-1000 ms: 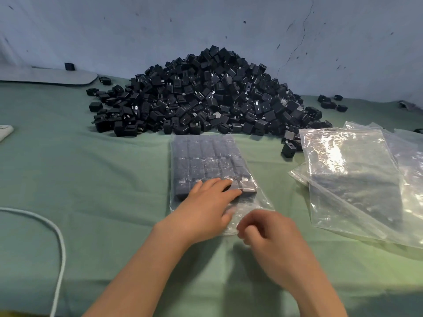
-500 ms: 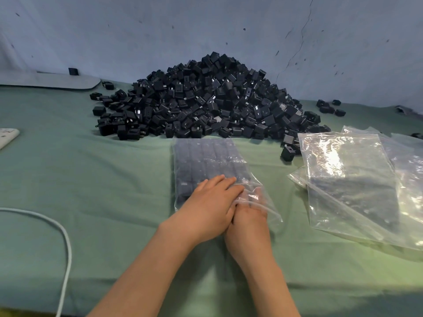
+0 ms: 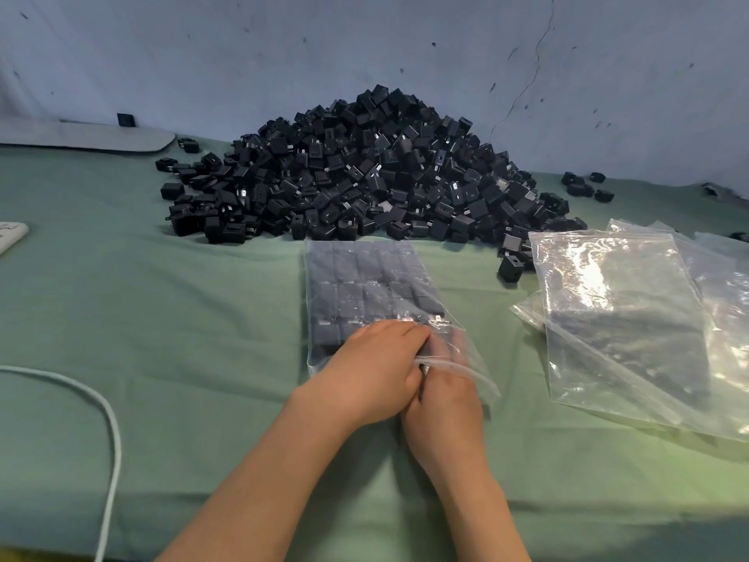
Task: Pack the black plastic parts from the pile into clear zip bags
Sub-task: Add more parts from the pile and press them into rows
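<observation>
Green cloth surface point(image 3: 162, 318) against a scuffed blue wall point(image 3: 202, 54), with the big pile of black parts point(image 3: 364, 168) at the back and a half-filled bag point(image 3: 364, 277) lying flat just in front of it. Our left hand point(image 3: 373, 371) rests on the bag near its mouth, fingers point(image 3: 401, 330) together, pressing the plastic down. Our right hand point(image 3: 441, 395) is inside the opening, blurry through the film, so we can't tell if it's pinching a part. Our tip: hold the rows flat and slide each part snug against its neighbours.
</observation>
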{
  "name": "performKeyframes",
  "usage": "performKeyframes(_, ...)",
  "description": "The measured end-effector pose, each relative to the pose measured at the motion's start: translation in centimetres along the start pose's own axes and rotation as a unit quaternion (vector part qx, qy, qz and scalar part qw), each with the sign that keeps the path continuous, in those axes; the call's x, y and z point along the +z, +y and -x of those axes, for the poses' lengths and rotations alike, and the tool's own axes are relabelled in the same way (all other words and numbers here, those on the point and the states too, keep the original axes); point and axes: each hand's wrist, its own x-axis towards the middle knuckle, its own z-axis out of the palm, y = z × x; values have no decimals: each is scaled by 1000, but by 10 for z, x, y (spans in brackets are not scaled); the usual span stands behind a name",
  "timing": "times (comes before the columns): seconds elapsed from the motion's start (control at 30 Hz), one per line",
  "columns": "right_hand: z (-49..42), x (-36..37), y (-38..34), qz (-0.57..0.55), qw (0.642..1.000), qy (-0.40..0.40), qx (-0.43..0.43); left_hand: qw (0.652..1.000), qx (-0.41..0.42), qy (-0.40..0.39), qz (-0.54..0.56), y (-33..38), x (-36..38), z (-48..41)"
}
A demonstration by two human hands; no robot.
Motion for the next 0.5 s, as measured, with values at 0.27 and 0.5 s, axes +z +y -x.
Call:
performKeyframes(0.27,-7,-4,-3,-36,999,25,-19,1000,-7,14,1,0,0,1)
performKeyframes(0.5,-12,-7,-5,-20,1000,1,-18,1000,-19,1,-4,1,-1,-2)
